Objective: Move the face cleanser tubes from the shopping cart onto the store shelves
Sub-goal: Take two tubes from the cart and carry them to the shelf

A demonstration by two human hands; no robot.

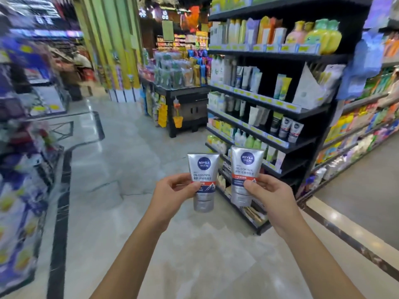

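Note:
I hold two silver face cleanser tubes upright, cap down, in front of me over the aisle floor. My left hand (172, 190) grips the left tube (203, 169) around its lower half. My right hand (267, 193) grips the right tube (246, 167) the same way. Both tubes carry a round blue logo and a red band. The black store shelves (306, 145) stand ahead on the right. Two matching silver tubes (290, 129) stand on a middle shelf there. The shopping cart is not in view.
The shelves hold several bottles, tubes and boxes on every level. A low black display stand (185, 108) with hanging packets stands at the aisle's far end. Blurred stocked racks (21, 169) line the left side. Pale tiled floor (121, 160) lies between.

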